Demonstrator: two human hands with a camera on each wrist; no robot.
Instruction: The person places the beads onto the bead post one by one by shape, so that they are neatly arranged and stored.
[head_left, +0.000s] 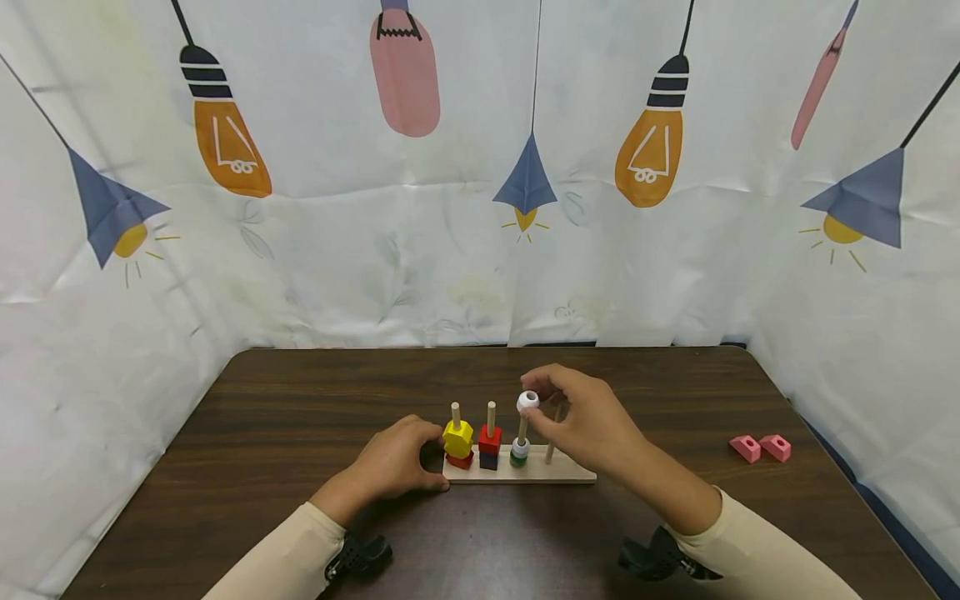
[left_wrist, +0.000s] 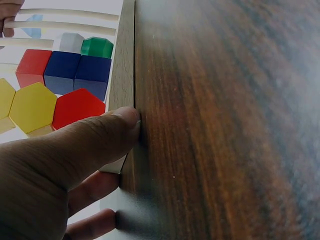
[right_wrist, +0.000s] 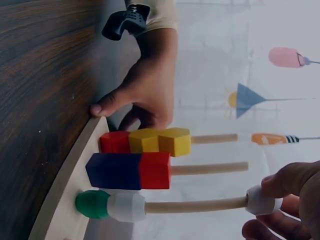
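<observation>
A wooden peg board (head_left: 525,476) stands on the table with a row of upright pegs. My left hand (head_left: 396,460) holds its left end, the thumb (left_wrist: 112,127) against the front edge. My right hand (head_left: 596,421) pinches a white bead (right_wrist: 261,200) at the tip of the third peg (right_wrist: 197,205). Lower on that peg sit another white bead (right_wrist: 126,206) and a green bead (right_wrist: 92,204). Yellow hexagonal blocks (left_wrist: 33,109) over a red block (left_wrist: 79,108) fill the first peg. The second bears a red cube (left_wrist: 34,68) above dark blue cubes (left_wrist: 92,74).
A bare fourth peg (head_left: 552,448) rises at the board's right end, partly behind my right hand. Two pink wedge-shaped blocks with holes, one left (head_left: 746,448) and one right (head_left: 776,447), lie on the dark wooden table (head_left: 315,392). A printed curtain (head_left: 360,250) hangs behind.
</observation>
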